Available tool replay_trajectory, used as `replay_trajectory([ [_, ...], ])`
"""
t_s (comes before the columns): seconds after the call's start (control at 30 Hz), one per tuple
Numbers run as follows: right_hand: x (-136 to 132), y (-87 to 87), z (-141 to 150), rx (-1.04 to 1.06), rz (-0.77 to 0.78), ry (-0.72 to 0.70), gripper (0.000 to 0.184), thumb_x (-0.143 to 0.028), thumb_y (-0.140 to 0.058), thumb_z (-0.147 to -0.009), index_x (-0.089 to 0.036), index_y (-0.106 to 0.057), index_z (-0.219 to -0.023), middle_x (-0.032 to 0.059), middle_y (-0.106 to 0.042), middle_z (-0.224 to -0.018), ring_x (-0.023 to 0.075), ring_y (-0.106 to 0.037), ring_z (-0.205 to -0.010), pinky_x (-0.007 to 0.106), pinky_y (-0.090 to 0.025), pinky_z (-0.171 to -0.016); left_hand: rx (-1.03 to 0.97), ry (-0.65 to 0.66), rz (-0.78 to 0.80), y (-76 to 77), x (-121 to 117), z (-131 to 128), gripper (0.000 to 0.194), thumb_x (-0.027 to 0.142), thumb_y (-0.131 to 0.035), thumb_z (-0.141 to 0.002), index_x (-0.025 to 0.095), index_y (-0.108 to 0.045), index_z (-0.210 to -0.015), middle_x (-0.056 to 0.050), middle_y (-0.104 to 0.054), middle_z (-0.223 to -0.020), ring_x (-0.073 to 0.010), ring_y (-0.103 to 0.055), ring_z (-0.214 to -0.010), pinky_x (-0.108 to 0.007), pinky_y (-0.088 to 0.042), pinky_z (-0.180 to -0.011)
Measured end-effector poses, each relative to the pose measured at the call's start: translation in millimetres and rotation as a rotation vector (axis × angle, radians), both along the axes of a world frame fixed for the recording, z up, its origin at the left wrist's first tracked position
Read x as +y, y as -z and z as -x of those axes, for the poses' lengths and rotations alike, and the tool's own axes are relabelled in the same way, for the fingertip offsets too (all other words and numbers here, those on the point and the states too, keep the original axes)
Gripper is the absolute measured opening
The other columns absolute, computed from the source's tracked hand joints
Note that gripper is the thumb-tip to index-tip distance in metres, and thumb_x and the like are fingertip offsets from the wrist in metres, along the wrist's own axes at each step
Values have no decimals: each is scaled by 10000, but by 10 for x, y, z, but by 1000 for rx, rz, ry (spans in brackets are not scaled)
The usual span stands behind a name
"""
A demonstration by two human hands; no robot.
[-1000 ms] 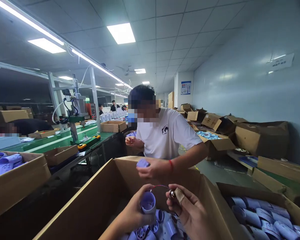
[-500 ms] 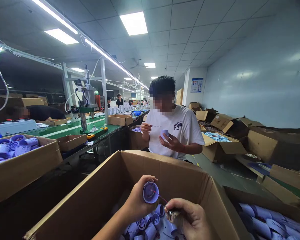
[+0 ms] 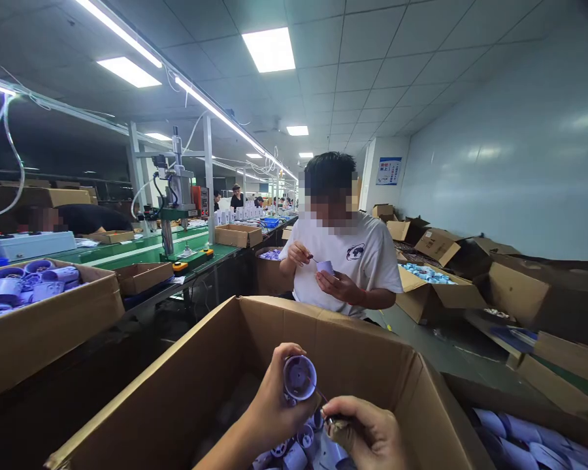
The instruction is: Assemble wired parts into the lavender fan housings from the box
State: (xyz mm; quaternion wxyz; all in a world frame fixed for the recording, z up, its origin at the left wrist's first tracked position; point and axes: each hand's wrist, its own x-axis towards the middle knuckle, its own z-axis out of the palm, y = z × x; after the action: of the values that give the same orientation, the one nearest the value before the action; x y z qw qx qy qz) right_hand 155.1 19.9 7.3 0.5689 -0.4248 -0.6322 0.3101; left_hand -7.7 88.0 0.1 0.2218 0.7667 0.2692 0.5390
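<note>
Our left grip (image 3: 276,401) is clamped around a lilac cylindrical housing (image 3: 300,377), its open round end tipped toward us so that we see down into it. Just right of the left grip and a little lower, our right grip (image 3: 367,427) is pinched together on a small shiny metal part (image 3: 329,422), mostly covered by the fingers. A thin wire (image 3: 322,394) spans the gap between the two grips, from near the housing's rim to the metal part.

Below both grips we see loose lilac housings (image 3: 294,455) heaped in a large cardboard carton (image 3: 323,326), whose walls rise around and beyond our hands. Right of the right grip, a side carton (image 3: 470,395) contains more such housings; well left of the left grip, an open carton (image 3: 53,333) is piled with them too.

Straight beyond our grips, a co-worker in a white T-shirt (image 3: 345,251) holds a similar lilac cup (image 3: 325,266) in one hand and brings the other close to it. Farther off, left of the grips, a press machine (image 3: 174,192) stands at a long green table (image 3: 127,256). Farther off to their right, we see a carton of pale blue pieces (image 3: 428,274) and, beyond it, a blue-and-white poster (image 3: 389,171) on a pillar.
</note>
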Motion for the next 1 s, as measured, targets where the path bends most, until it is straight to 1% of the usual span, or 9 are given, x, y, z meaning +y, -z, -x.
replay_trajectory([
  [0.1, 20, 18, 14, -26, 10, 16, 163, -370, -693, -712, -232, -761, -764, 35, -738, -716, 161, -661, -653, 208, -503, -629, 33, -3, -129, -24, -12, 16, 621, 58, -608, -657, 270, -346, -1180, -47, -466, -1077, -188, -525, -936, -326, -472, -805],
  [0.2, 36, 54, 56, 4, 70, 25, 287, -475, -705, -700, -208, -762, -790, 65, -750, -782, 201, -684, -732, 253, -530, -691, 71, 14, -165, -28, -38, 14, 708, 16, -582, -607, 261, -329, -1221, -67, -445, -1097, -211, -515, -962, -361, -477, -827],
  [0.33, 55, 127, 130, 133, 141, 23, 451, -565, -700, -681, -177, -727, -910, 80, -740, -815, 218, -692, -783, 284, -551, -734, 189, -39, -150, -7, -75, -36, 584, 42, -609, -613, 249, -431, -1130, -69, -459, -1063, -225, -507, -948, -368, -503, -798],
  [0.4, 61, 157, 152, 133, 85, 91, 443, -545, -680, -717, -190, -690, -982, 75, -734, -847, 210, -690, -801, 277, -553, -741, 242, -81, -140, 4, -91, -71, 482, 77, -627, -638, 241, -488, -1068, -68, -474, -1032, -226, -506, -936, -357, -514, -774],
  [0.47, 59, 174, 162, 37, -38, 192, 331, -483, -632, -789, -219, -670, -985, 59, -724, -859, 194, -683, -794, 265, -545, -739, 249, -102, -146, 13, -106, -103, 434, 106, -642, -645, 230, -522, -1044, -71, -491, -1012, -227, -509, -923, -355, -521, -765],
  [0.53, 51, 176, 171, -114, -204, 290, 202, -407, -573, -852, -242, -672, -914, 48, -699, -864, 185, -662, -796, 268, -530, -742, 224, -112, -165, 21, -121, -128, 421, 118, -654, -638, 222, -536, -1029, -70, -500, -997, -223, -516, -904, -354, -524, -760],
  [0.63, 34, 164, 202, -310, -397, 419, 183, -302, -515, -896, -246, -670, -816, 44, -610, -836, 174, -604, -776, 269, -513, -710, 184, -122, -190, 30, -152, -153, 414, 108, -652, -638, 220, -528, -1016, -65, -492, -988, -209, -524, -880, -342, -529, -746],
  [0.8, 18, 143, 256, -458, -481, 551, 236, -262, -466, -917, -233, -665, -795, 38, -491, -816, 166, -542, -740, 284, -514, -675, 143, -25, -199, 23, -215, -173, 456, 82, -657, -624, 228, -495, -1025, -56, -477, -989, -192, -534, -875, -313, -532, -734],
  [1.0, 7, 105, 140, -621, -514, 557, 181, -254, -523, -882, -239, -682, -967, 87, -598, -988, 204, -593, -833, 318, -541, -708, 56, 8, -156, 22, -153, -177, 479, 85, -643, -637, 227, -465, -1058, -77, -499, -1065, -216, -562, -961, -350, -526, -805],
])
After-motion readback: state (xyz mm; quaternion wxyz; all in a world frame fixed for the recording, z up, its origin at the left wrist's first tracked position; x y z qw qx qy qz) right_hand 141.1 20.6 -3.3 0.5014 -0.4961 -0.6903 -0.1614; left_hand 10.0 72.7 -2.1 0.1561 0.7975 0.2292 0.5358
